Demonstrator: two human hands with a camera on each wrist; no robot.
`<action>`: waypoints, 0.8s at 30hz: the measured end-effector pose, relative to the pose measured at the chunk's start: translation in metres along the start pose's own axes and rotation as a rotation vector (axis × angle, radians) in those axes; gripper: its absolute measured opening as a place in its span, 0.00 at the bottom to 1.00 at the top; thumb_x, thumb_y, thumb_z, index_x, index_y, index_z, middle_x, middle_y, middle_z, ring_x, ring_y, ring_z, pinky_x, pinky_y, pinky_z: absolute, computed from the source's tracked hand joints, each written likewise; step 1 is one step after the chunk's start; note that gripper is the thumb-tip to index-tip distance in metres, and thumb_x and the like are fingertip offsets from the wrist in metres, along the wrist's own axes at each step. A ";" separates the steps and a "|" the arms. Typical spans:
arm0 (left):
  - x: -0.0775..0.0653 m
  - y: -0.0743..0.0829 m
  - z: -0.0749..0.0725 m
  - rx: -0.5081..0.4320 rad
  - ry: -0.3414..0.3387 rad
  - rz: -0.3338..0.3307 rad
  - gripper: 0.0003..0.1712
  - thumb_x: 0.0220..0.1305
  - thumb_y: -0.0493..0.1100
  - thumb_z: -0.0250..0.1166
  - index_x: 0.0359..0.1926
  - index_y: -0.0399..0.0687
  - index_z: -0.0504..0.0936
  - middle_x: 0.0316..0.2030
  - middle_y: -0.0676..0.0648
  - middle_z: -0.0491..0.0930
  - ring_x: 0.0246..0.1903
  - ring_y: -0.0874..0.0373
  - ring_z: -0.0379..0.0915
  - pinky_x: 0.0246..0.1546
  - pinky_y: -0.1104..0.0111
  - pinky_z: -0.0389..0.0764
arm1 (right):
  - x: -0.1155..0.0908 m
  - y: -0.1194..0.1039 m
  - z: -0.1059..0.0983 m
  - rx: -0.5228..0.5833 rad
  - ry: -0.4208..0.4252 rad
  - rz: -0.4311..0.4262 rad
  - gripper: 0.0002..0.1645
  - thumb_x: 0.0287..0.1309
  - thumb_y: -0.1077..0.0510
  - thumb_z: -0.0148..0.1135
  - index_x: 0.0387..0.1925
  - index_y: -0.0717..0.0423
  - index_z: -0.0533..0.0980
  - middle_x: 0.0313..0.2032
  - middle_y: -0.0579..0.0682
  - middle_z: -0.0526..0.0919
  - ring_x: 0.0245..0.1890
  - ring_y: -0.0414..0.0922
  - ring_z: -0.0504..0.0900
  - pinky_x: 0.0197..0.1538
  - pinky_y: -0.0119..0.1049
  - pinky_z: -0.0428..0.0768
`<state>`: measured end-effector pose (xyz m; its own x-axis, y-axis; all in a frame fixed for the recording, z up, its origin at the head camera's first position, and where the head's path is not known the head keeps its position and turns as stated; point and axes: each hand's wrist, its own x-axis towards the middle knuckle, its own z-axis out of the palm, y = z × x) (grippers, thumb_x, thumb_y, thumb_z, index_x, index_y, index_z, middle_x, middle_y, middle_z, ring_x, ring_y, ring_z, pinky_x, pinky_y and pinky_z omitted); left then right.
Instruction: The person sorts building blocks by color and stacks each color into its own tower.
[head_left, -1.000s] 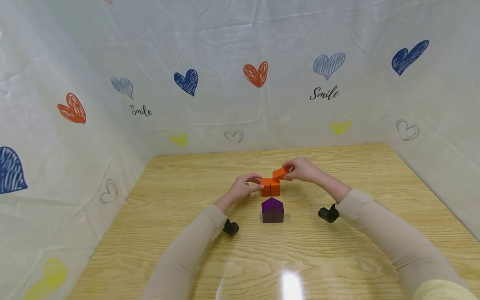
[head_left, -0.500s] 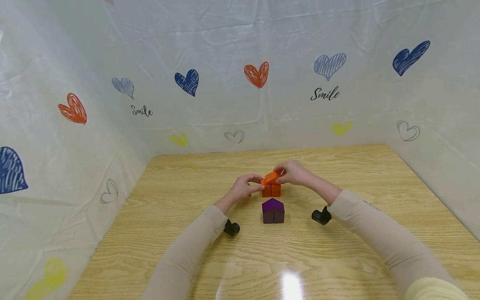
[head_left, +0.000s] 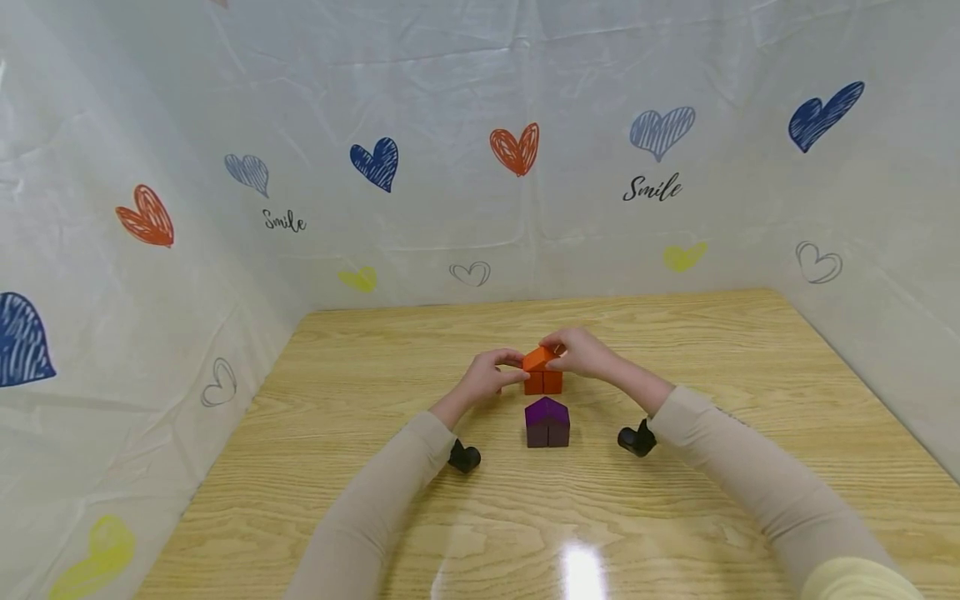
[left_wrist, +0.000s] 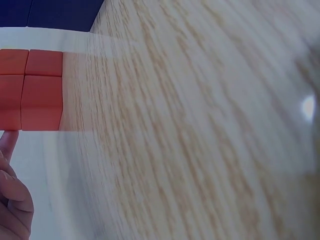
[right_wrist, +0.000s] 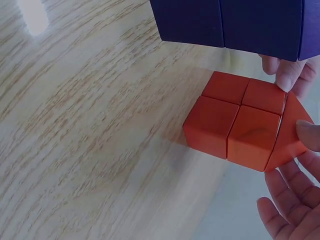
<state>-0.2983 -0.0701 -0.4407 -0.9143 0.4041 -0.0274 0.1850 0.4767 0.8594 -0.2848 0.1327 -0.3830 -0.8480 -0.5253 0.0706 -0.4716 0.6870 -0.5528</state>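
In the head view, my right hand (head_left: pixel 588 354) holds an orange wedge-shaped roof block (head_left: pixel 538 359) over several orange cubes (head_left: pixel 543 383) stacked together. The right wrist view shows its thumb on the roof block (right_wrist: pixel 290 132), whose flat base lies close along the tops of the cubes (right_wrist: pixel 255 135). From the left, my left hand (head_left: pixel 487 377) grips the side of the stack, fingers curved and thumb at its upper front corner. Its far fingers are mostly hidden. The cubes (left_wrist: pixel 42 102) also appear at the edge of the left wrist view.
A purple house-shaped stack of blocks (head_left: pixel 547 423) stands just in front of the orange one. Both stand on a wooden table (head_left: pixel 420 333) before a white curtain with hearts (head_left: pixel 517 150). Black wrist cameras (head_left: pixel 637 439) hang below the sleeves.
My right hand has moved left and slightly down with the orange roof block, from beyond the right cube to over the stack. The left hand has stayed in place.
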 end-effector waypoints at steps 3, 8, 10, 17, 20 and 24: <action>0.000 0.000 0.000 -0.011 0.002 0.005 0.20 0.56 0.46 0.66 0.50 0.48 0.78 0.45 0.46 0.80 0.16 0.61 0.62 0.18 0.73 0.67 | 0.000 0.000 0.001 0.007 -0.003 0.016 0.24 0.52 0.64 0.63 0.51 0.71 0.73 0.44 0.62 0.80 0.43 0.55 0.78 0.46 0.44 0.77; 0.000 -0.001 0.000 -0.013 0.002 0.013 0.22 0.56 0.47 0.66 0.53 0.49 0.77 0.45 0.46 0.80 0.16 0.61 0.62 0.18 0.73 0.67 | 0.000 0.002 0.001 0.002 -0.011 0.026 0.25 0.53 0.62 0.63 0.53 0.70 0.72 0.47 0.63 0.79 0.46 0.56 0.77 0.47 0.46 0.76; 0.000 -0.001 0.000 -0.013 0.003 0.013 0.22 0.56 0.46 0.66 0.53 0.49 0.77 0.45 0.46 0.80 0.16 0.61 0.61 0.18 0.73 0.67 | 0.000 0.003 0.001 -0.010 -0.021 0.035 0.27 0.53 0.62 0.63 0.53 0.71 0.71 0.48 0.64 0.78 0.47 0.57 0.76 0.48 0.46 0.76; 0.000 -0.001 0.000 -0.006 -0.005 0.023 0.21 0.57 0.47 0.65 0.52 0.48 0.77 0.45 0.46 0.79 0.19 0.58 0.65 0.19 0.73 0.69 | -0.005 0.011 0.000 -0.075 -0.063 0.091 0.25 0.49 0.61 0.66 0.49 0.71 0.74 0.44 0.64 0.79 0.45 0.58 0.76 0.46 0.47 0.76; 0.000 0.000 -0.001 -0.006 0.000 0.020 0.20 0.57 0.47 0.65 0.50 0.48 0.78 0.45 0.47 0.79 0.22 0.55 0.68 0.19 0.73 0.69 | -0.006 0.014 0.001 -0.077 -0.064 0.097 0.22 0.50 0.61 0.65 0.46 0.70 0.76 0.42 0.63 0.80 0.43 0.57 0.77 0.45 0.46 0.76; -0.004 0.005 -0.001 -0.016 -0.002 0.018 0.19 0.57 0.45 0.65 0.50 0.46 0.78 0.45 0.44 0.79 0.24 0.47 0.70 0.19 0.73 0.69 | -0.007 0.015 0.001 -0.065 -0.056 0.098 0.19 0.51 0.61 0.64 0.44 0.69 0.77 0.41 0.62 0.81 0.43 0.56 0.78 0.45 0.46 0.76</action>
<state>-0.2941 -0.0702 -0.4352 -0.9103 0.4138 -0.0127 0.1957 0.4570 0.8677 -0.2858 0.1461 -0.3932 -0.8768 -0.4800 -0.0282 -0.4035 0.7666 -0.4995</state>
